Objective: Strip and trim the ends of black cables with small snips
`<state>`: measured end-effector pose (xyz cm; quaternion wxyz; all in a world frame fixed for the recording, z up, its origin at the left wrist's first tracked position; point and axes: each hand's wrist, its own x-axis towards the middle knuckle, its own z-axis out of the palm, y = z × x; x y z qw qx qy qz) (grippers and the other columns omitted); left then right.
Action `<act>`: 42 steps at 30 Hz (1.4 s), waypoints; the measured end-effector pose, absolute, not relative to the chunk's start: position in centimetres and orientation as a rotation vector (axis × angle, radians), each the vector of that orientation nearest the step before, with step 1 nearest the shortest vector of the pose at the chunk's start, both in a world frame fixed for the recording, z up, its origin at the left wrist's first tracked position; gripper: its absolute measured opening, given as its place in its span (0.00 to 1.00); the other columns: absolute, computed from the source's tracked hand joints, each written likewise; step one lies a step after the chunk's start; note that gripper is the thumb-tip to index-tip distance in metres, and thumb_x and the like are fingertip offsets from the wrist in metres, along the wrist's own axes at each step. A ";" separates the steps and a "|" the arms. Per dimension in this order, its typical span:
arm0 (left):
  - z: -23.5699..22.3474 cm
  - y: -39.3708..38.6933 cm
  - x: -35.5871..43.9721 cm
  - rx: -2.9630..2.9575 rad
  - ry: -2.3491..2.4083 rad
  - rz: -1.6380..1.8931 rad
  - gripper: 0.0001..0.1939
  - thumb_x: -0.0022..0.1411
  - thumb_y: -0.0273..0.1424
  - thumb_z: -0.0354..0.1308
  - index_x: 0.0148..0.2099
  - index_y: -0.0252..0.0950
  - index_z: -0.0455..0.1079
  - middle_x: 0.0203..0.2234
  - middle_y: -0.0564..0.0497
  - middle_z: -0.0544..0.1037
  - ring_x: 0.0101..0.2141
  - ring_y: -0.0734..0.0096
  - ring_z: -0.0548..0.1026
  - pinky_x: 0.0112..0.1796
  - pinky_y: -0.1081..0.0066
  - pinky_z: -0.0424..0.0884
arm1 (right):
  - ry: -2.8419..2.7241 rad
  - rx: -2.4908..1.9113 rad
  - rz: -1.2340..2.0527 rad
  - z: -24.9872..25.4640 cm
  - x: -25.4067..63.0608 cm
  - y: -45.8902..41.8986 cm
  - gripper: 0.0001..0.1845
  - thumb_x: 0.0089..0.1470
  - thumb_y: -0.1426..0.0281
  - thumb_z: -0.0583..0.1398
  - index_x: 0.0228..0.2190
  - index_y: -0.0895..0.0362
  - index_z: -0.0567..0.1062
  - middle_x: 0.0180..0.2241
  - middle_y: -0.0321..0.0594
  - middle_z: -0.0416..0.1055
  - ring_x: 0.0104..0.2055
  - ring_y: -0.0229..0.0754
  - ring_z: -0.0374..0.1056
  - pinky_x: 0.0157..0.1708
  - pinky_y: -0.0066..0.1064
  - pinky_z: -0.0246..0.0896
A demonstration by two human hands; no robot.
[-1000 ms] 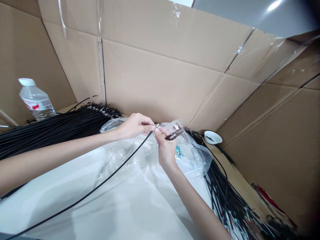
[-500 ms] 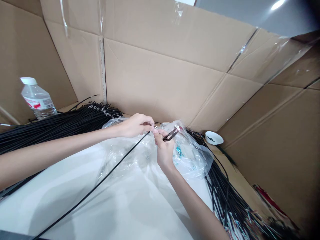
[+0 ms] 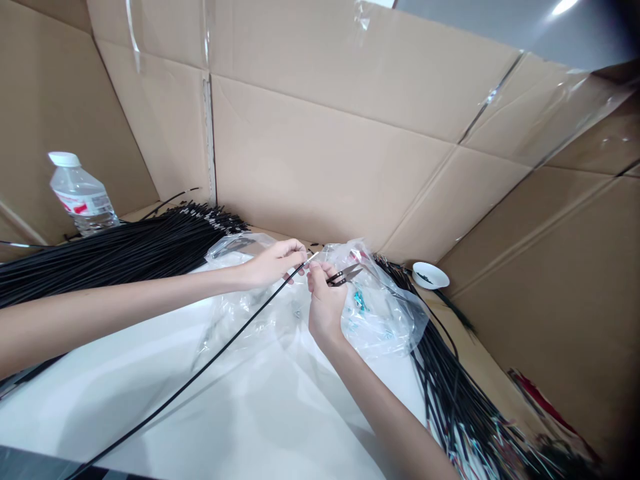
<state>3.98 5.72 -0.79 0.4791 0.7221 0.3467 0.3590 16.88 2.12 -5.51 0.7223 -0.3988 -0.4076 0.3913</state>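
Note:
A black cable (image 3: 220, 349) slants up from the lower left over the white surface, its pale stripped end (image 3: 312, 257) pointing up and right. My left hand (image 3: 275, 263) pinches it just below that end, some fingers hidden behind. In my right hand (image 3: 326, 300) is a pair of thread snips (image 3: 345, 275), blades pointing right and slightly parted. The right thumb and forefinger are closed close to the stripped end; whether they touch it I cannot tell. Beneath both hands lies a crumpled clear plastic bag (image 3: 387, 327) with small teal bits.
A thick bundle of black cables (image 3: 125, 257) lies at the left, with a water bottle (image 3: 83, 197) behind it. More cables with bared coloured wires (image 3: 450, 393) run along the right. A small white bowl (image 3: 431, 275) holds dark bits. Cardboard walls (image 3: 325, 147) enclose the back and sides.
My left fingers have drawn back slightly from the cable's tip, so more of the pale end shows. The snips have turned a little in my right hand, blades lower. The view has shifted slightly.

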 end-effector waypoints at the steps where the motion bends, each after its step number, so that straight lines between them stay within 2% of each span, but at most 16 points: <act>1: -0.8 5.7 4.1 1.756 0.850 0.889 0.12 0.67 0.39 0.52 0.38 0.35 0.65 0.35 0.51 0.71 0.34 0.71 0.72 0.32 0.71 0.72 | -0.892 -0.880 0.866 -5.6 16.8 2.1 0.12 0.51 0.62 0.64 0.25 0.56 0.70 0.19 0.27 0.59 0.22 0.33 0.53 0.25 0.29 0.50; 4: -0.5 5.7 4.1 1.750 0.856 0.932 0.12 0.67 0.40 0.54 0.41 0.35 0.66 0.37 0.51 0.72 0.37 0.70 0.72 0.35 0.72 0.72 | -0.850 -0.873 0.883 -5.8 16.7 2.2 0.11 0.51 0.63 0.64 0.28 0.56 0.69 0.20 0.27 0.59 0.23 0.34 0.54 0.26 0.30 0.52; 7: 0.1 6.0 3.9 1.785 0.846 0.897 0.12 0.65 0.39 0.58 0.43 0.34 0.70 0.36 0.51 0.74 0.36 0.72 0.72 0.35 0.73 0.69 | -0.832 -0.844 0.902 -6.0 16.7 2.3 0.11 0.52 0.63 0.65 0.28 0.56 0.70 0.20 0.26 0.58 0.23 0.33 0.54 0.27 0.30 0.52; 11: 0.6 6.2 3.6 1.763 0.886 0.805 0.12 0.62 0.38 0.62 0.40 0.33 0.74 0.34 0.50 0.76 0.33 0.73 0.71 0.33 0.73 0.68 | -0.830 -0.806 0.927 -6.1 16.6 2.2 0.12 0.52 0.63 0.66 0.28 0.56 0.69 0.20 0.26 0.58 0.23 0.33 0.54 0.27 0.30 0.51; 15: 0.7 5.9 3.7 1.610 0.928 0.794 0.13 0.62 0.39 0.63 0.40 0.33 0.74 0.35 0.51 0.76 0.34 0.73 0.73 0.36 0.72 0.71 | -0.819 -0.817 0.936 -5.9 16.6 2.1 0.11 0.52 0.64 0.65 0.29 0.55 0.69 0.20 0.26 0.58 0.23 0.33 0.55 0.27 0.30 0.52; 19: 0.7 5.8 3.7 1.514 0.911 0.817 0.13 0.61 0.37 0.64 0.41 0.33 0.72 0.34 0.50 0.77 0.35 0.72 0.76 0.38 0.69 0.74 | -0.827 -0.833 0.931 -6.0 16.6 2.2 0.12 0.52 0.63 0.65 0.29 0.55 0.69 0.19 0.26 0.59 0.23 0.34 0.55 0.27 0.30 0.51; 26: 1.1 7.4 2.8 1.613 0.767 0.796 0.20 0.54 0.29 0.70 0.46 0.33 0.66 0.31 0.50 0.80 0.33 0.69 0.79 0.39 0.66 0.77 | -0.884 -0.848 0.884 -6.3 16.8 2.1 0.17 0.51 0.57 0.67 0.31 0.57 0.73 0.18 0.26 0.57 0.22 0.34 0.52 0.26 0.30 0.48; 31: 1.5 7.0 2.8 1.625 0.781 0.856 0.20 0.55 0.25 0.68 0.43 0.36 0.60 0.29 0.52 0.80 0.31 0.70 0.79 0.35 0.69 0.76 | -0.927 -0.897 0.871 -6.0 16.9 1.8 0.18 0.50 0.55 0.67 0.29 0.58 0.73 0.20 0.28 0.60 0.23 0.34 0.53 0.26 0.30 0.49; 36: 1.6 6.3 3.2 1.497 0.867 0.910 0.19 0.58 0.20 0.65 0.42 0.36 0.58 0.28 0.52 0.79 0.32 0.69 0.80 0.36 0.68 0.77 | -0.941 -0.890 0.860 -5.8 16.9 1.7 0.17 0.51 0.56 0.67 0.28 0.57 0.73 0.19 0.27 0.58 0.23 0.34 0.53 0.26 0.30 0.49; 42: 0.8 7.1 3.0 1.516 0.793 0.899 0.22 0.56 0.22 0.66 0.44 0.36 0.56 0.30 0.50 0.80 0.35 0.67 0.81 0.41 0.64 0.77 | -0.908 -0.876 0.866 -6.1 16.6 1.9 0.17 0.51 0.56 0.66 0.29 0.57 0.72 0.19 0.27 0.58 0.23 0.34 0.53 0.26 0.30 0.51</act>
